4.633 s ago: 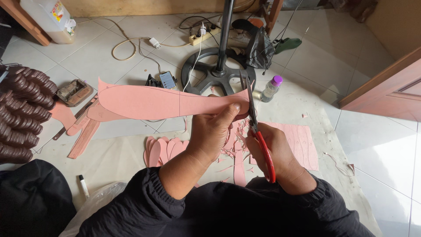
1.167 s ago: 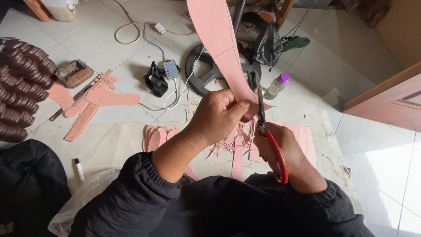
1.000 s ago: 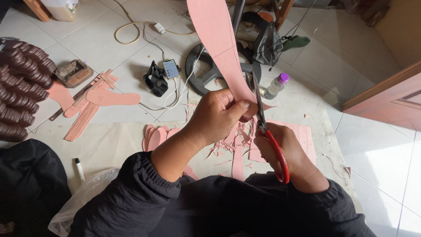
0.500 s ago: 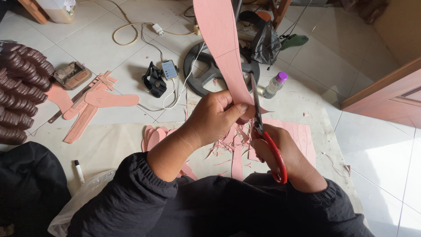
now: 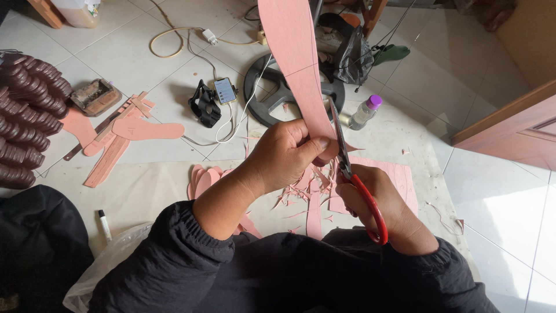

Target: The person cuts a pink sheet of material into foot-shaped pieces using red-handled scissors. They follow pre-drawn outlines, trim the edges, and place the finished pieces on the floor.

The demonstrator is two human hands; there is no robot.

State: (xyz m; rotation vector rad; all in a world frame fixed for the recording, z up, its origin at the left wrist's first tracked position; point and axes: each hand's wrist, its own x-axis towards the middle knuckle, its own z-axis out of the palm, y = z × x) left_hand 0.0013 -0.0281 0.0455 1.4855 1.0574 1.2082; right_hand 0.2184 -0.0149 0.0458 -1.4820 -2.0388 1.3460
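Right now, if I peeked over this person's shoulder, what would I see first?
First, the long pink sheet standing up in the middle, pinched by the left hand. Right beside it, the right hand works red-handled scissors along the sheet's edge. Pink scraps litter the floor below, and stacked dark brown soles line the far left.

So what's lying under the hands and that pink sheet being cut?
Under the left hand and right hand, pink offcuts and a flat pink sheet lie on a pale floor covering. The arms and dark sleeves hide whatever lies nearer the body.
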